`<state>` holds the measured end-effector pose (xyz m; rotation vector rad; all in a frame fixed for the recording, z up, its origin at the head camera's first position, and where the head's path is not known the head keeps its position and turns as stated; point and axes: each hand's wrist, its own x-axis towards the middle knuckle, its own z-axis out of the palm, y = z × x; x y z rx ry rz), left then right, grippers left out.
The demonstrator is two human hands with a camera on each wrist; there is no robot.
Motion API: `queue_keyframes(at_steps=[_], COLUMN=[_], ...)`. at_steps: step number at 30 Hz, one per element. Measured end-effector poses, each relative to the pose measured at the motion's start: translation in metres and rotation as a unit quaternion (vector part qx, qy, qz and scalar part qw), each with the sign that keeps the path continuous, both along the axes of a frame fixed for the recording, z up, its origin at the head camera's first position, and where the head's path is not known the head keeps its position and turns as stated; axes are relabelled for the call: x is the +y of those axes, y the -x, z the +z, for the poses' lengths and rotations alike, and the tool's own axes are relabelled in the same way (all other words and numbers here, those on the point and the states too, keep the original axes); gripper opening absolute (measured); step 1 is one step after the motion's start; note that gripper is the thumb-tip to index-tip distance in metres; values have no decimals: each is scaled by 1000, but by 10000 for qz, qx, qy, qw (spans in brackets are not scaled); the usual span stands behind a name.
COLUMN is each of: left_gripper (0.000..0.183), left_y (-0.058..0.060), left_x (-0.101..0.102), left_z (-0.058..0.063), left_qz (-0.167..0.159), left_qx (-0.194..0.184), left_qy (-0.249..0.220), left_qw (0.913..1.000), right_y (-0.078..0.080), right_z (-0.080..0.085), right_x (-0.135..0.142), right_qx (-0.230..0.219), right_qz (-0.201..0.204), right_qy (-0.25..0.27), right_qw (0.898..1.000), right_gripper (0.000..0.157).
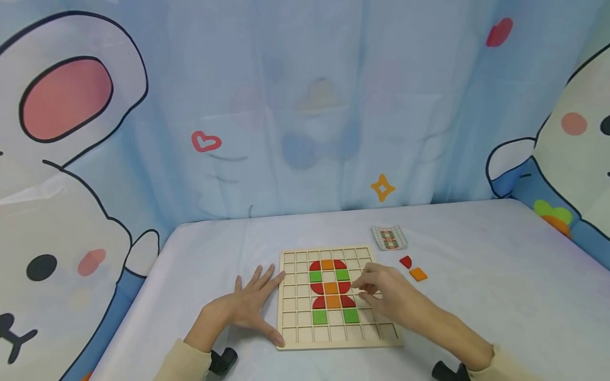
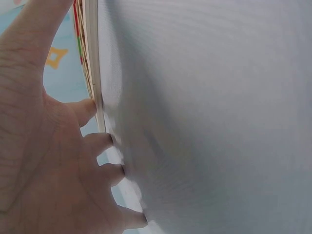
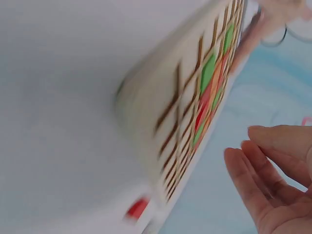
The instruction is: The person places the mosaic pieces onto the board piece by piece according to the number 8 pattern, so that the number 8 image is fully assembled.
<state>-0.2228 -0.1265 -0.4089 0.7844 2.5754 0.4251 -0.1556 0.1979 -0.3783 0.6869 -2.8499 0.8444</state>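
Observation:
A wooden grid board (image 1: pixel 296 334) lies on the table, with red quarter-round, orange and green square tiles set in its middle columns. My left hand (image 1: pixel 248 304) is spread along the board's left side, thumb at the near corner and a fingertip on the left edge; the left wrist view shows the fingers (image 2: pixel 100 141) apart, holding nothing. Over the board's right half hovers my right hand (image 1: pixel 386 291), its fingers loosely bent. No tile shows between its thumb and fingers (image 3: pixel 241 173) in the right wrist view.
Right of the board lie a loose red quarter-round tile (image 1: pixel 406 262) and an orange square tile (image 1: pixel 418 274). A small pattern card (image 1: pixel 381 244) lies behind them. The white-covered table (image 1: pixel 500 296) ends at a blue cartoon curtain (image 1: pixel 305 185).

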Motion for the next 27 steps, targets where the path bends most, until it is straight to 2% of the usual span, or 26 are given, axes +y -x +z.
queue_keyframes(at_steps=[2, 5, 11, 16, 20, 27], left_gripper=[134, 134, 133, 133, 133, 133], left_y=[0, -1, -2, -1, -1, -1], left_x=[1, 1, 1, 2, 2, 2], left_z=[1, 2, 2, 1, 1, 2], left_qz=[2, 13, 32, 12, 6, 34], left_qx=[-23, -25, 5, -23, 3, 8], left_qy=[0, 22, 80, 63, 85, 121], left_qw=[10000, 10000, 10000, 10000, 10000, 9999], right_y=[2, 6, 19, 25, 28, 32], right_z=[0, -2, -14, -21, -21, -14], right_x=[19, 44, 70, 79, 79, 75], right_qx=[52, -128, -307, -358, -482, -1053], right_qz=[-80, -260, -450, -288, -236, -446], right_qy=[-61, -219, -540, -402, -343, -356], right_qw=[9999, 9993, 9971, 9981, 9980, 9928], right_gripper=[15, 16, 21, 22, 21, 19])
